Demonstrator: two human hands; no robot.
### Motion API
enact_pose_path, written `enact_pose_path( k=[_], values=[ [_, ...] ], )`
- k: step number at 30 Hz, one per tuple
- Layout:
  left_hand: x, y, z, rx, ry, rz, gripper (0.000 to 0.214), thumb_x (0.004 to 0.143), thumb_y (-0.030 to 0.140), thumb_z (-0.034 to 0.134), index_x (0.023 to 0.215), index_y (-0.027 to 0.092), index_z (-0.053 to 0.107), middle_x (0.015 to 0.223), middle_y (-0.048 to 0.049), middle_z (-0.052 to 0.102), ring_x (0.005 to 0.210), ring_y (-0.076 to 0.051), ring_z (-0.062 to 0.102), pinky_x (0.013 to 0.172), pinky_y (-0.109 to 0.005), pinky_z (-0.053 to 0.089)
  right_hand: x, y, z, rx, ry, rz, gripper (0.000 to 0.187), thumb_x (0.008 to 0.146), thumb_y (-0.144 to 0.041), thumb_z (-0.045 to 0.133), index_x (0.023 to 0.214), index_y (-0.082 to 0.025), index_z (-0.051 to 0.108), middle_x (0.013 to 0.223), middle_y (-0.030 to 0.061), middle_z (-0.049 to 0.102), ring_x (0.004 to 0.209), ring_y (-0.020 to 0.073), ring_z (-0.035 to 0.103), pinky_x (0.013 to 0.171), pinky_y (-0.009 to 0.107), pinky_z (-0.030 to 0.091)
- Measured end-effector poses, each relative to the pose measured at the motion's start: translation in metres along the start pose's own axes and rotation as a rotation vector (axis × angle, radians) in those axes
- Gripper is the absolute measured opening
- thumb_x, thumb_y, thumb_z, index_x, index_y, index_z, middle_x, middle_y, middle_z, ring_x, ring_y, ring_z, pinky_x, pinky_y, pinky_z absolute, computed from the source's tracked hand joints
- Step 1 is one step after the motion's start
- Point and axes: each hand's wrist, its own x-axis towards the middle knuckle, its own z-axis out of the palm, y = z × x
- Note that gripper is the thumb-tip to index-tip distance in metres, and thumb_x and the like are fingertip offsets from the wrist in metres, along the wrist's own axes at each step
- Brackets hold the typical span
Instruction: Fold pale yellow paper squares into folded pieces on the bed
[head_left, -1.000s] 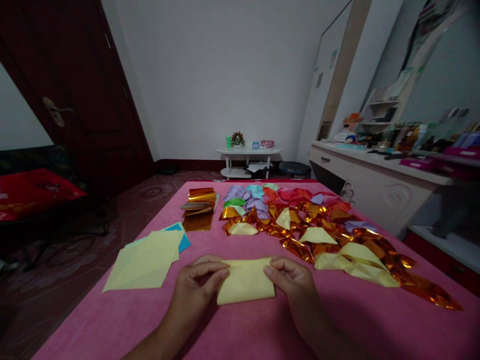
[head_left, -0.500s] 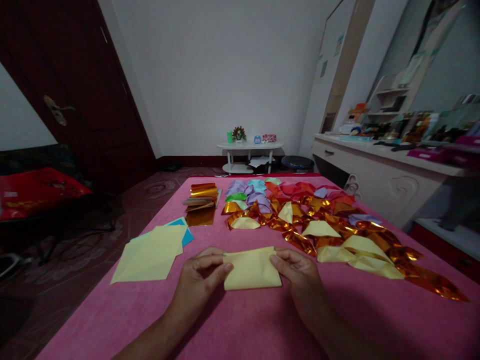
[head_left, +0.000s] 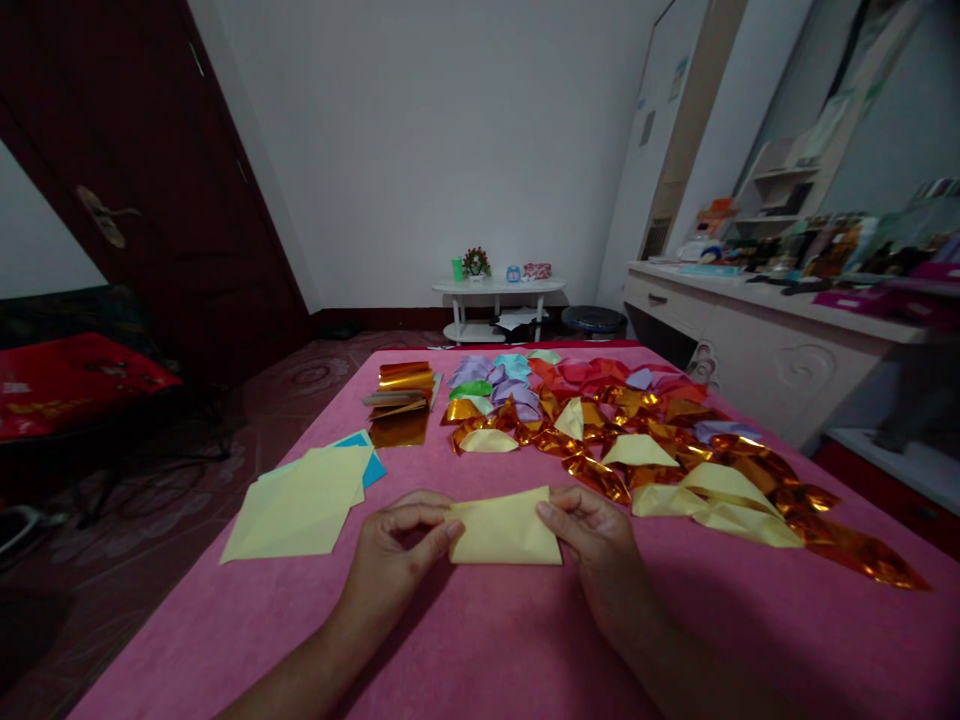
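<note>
A folded sheet of yellow paper (head_left: 505, 530) is held up between both hands, just above the pink-covered table (head_left: 480, 640). My left hand (head_left: 405, 545) pinches its left edge between thumb and fingers. At the right edge, my right hand (head_left: 592, 530) grips the same sheet, thumb on the near face. Left of my hands lie flat yellow sheets (head_left: 300, 505), with blue paper (head_left: 373, 468) showing beneath. Folded yellow pieces (head_left: 742, 500) lie to the right, among shiny gold foil pieces (head_left: 600, 478).
A stack of gold foil sheets (head_left: 401, 425) stands further back on the left. Purple (head_left: 517, 395), red (head_left: 581, 375) and green folded papers (head_left: 471, 389) spread over the far part of the table. Beyond the right edge is a white dresser (head_left: 750, 330) loaded with bottles.
The folded yellow paper's lower edge appears slightly higher and flatter. Both hands keep their grip on it; the whole view has shifted a little.
</note>
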Motion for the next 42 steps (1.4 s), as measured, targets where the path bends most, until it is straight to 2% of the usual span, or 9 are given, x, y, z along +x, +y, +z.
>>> enact_pose_path(
  k=[6, 10, 16, 21, 33, 42],
  values=[
    [0.0005, 0.0001, -0.0007, -0.019, -0.073, 0.001, 0.023, 0.079, 0.028, 0.062, 0.061, 0.015, 0.07, 0.08, -0.007, 0.067, 0.075, -0.016, 0.062, 0.066, -0.023, 0.048, -0.0018, -0.0012, 0.001, 0.004, -0.037, 0.027, 0.025, 0.058, -0.037, 0.08, 0.064, -0.017, 0.067, 0.069, 0.0023, 0.065, 0.064, 0.0161, 0.057, 0.061, 0.028, 0.044],
    [-0.0003, -0.0008, -0.0014, 0.021, -0.031, 0.013, 0.018, 0.076, 0.026, 0.065, 0.062, 0.016, 0.071, 0.076, -0.0054, 0.066, 0.072, -0.015, 0.061, 0.063, -0.021, 0.047, -0.0028, -0.0026, 0.0017, 0.024, -0.036, 0.033, 0.024, 0.06, -0.038, 0.079, 0.065, -0.017, 0.068, 0.066, 0.0023, 0.065, 0.064, 0.0167, 0.057, 0.061, 0.028, 0.044],
    [-0.0008, -0.0034, 0.0006, 0.026, 0.023, 0.006, 0.014, 0.071, 0.024, 0.07, 0.059, 0.017, 0.071, 0.075, -0.0055, 0.066, 0.071, -0.015, 0.062, 0.063, -0.021, 0.048, -0.0033, -0.0045, 0.003, -0.022, 0.055, -0.031, 0.024, 0.059, -0.037, 0.079, 0.063, -0.017, 0.068, 0.082, 0.0047, 0.067, 0.075, 0.0183, 0.058, 0.067, 0.028, 0.044],
    [0.0004, -0.0046, 0.0019, -0.006, 0.03, 0.0, 0.011, 0.068, 0.023, 0.072, 0.06, 0.017, 0.072, 0.075, -0.0055, 0.066, 0.071, -0.015, 0.062, 0.062, -0.02, 0.049, -0.0036, -0.0048, 0.0028, -0.039, 0.085, -0.039, 0.023, 0.058, -0.036, 0.08, 0.061, -0.017, 0.067, 0.075, 0.0027, 0.065, 0.07, 0.0161, 0.057, 0.064, 0.026, 0.044],
    [-0.0011, -0.0024, 0.0018, -0.022, 0.042, -0.008, 0.009, 0.066, 0.021, 0.074, 0.059, 0.018, 0.072, 0.073, -0.0045, 0.068, 0.07, -0.014, 0.062, 0.063, -0.02, 0.049, -0.0046, -0.0061, 0.0035, -0.052, 0.158, -0.037, 0.022, 0.055, -0.034, 0.081, 0.058, -0.016, 0.068, 0.078, 0.0039, 0.067, 0.068, 0.0156, 0.058, 0.06, 0.024, 0.045],
    [0.0007, -0.0013, 0.0027, -0.099, 0.047, -0.066, 0.011, 0.065, 0.022, 0.076, 0.058, 0.016, 0.07, 0.073, -0.0043, 0.066, 0.07, -0.014, 0.061, 0.063, -0.021, 0.047, -0.0027, 0.0011, -0.0005, -0.092, 0.147, -0.073, 0.02, 0.06, -0.035, 0.079, 0.062, -0.018, 0.069, 0.071, 0.0021, 0.068, 0.062, 0.0145, 0.058, 0.057, 0.024, 0.045]
  ],
)
